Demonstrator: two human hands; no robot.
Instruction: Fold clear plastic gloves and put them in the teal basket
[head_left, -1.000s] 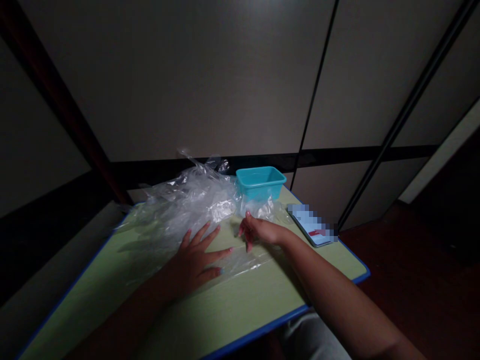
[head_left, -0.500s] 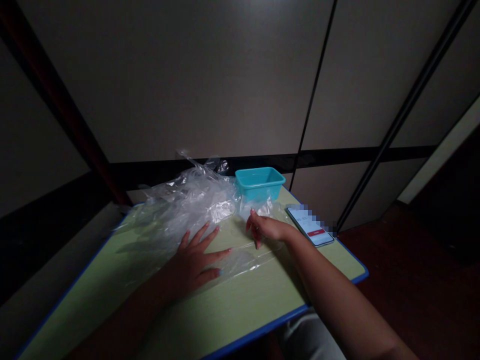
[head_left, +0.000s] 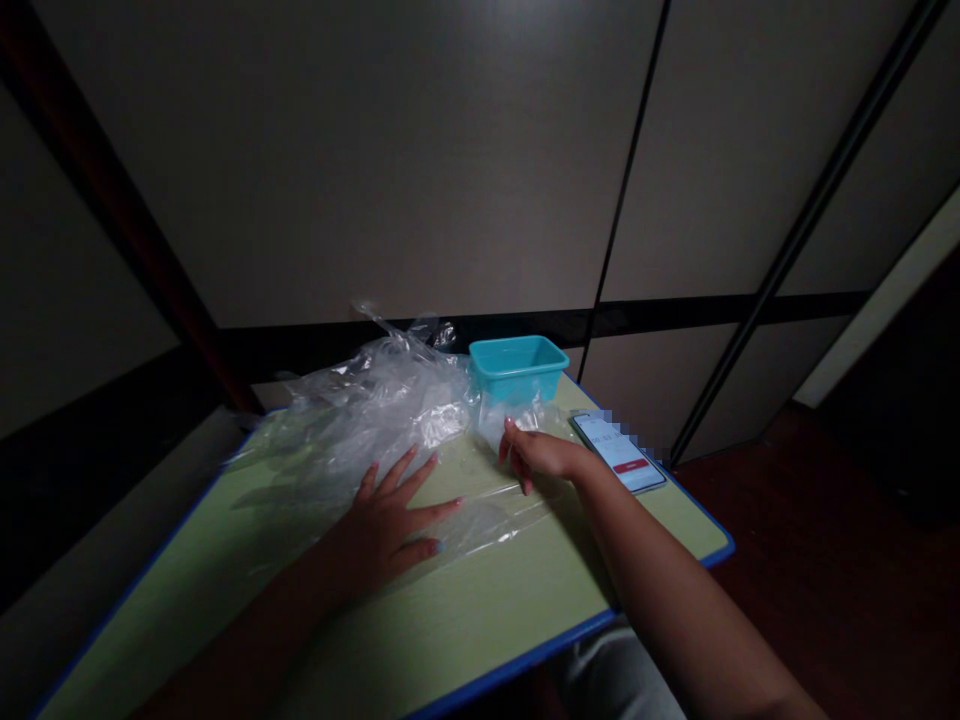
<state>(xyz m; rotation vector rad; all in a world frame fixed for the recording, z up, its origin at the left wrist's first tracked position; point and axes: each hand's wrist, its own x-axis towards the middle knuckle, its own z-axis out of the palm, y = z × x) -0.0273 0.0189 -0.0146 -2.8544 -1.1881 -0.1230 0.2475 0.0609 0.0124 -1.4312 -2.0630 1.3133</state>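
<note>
My left hand (head_left: 390, 515) lies spread, palm down, on a flat clear plastic bag (head_left: 487, 530) on the table. To its right, my right hand (head_left: 536, 458) hovers over or touches the same bag's far right part; contact is hard to tell. Its fingers are bent downward and a little apart, with nothing visible in them. Beyond my left hand a heap of crumpled clear plastic bags (head_left: 390, 385) spreads over the back left of the table. A smaller bunch of clear plastic (head_left: 491, 420) sits just past my right fingers, in front of a turquoise plastic basket (head_left: 517, 385).
A phone (head_left: 619, 450) with a lit screen lies at the table's right side, beyond my right forearm. The pale green table (head_left: 420, 650) has a blue edge. Cabinet panels (head_left: 412, 180) rise directly behind it. My leg (head_left: 622, 675) shows below the front edge.
My right hand has shifted very slightly to the right. My left hand stays spread in the same place, and the bags and basket look unmoved.
</note>
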